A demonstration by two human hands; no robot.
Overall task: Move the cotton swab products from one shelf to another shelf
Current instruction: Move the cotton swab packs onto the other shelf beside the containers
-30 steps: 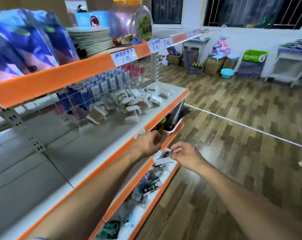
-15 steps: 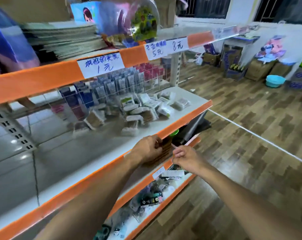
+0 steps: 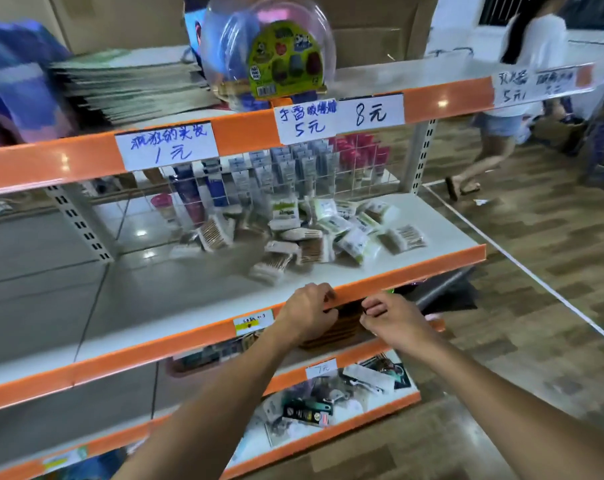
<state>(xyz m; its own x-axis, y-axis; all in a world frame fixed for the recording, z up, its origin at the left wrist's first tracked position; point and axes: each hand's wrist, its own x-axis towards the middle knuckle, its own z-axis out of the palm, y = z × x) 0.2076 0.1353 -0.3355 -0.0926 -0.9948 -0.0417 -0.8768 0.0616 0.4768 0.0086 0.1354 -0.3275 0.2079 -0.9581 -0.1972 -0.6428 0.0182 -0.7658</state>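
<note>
Under the orange lip of the middle shelf (image 3: pixel 415 268), both hands meet on a dark brown pack (image 3: pixel 342 327) that sits on the tier below: the left hand (image 3: pixel 307 313) curls round its near end and the right hand (image 3: pixel 394 322) pinches at its 3 o'clock edge. Loose swab packs (image 3: pixel 328 233) lie heaped on the middle shelf at 12 o'clock from the hands. Lifting the pack out could catch it on the lip, and I judge a careless set-down might knock the heap off the front.

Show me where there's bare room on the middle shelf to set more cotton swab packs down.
The middle shelf is bare left of the swab pile, and along its front edge behind both hands. A small strip stays free at the right end. The centre back is crowded.
</note>
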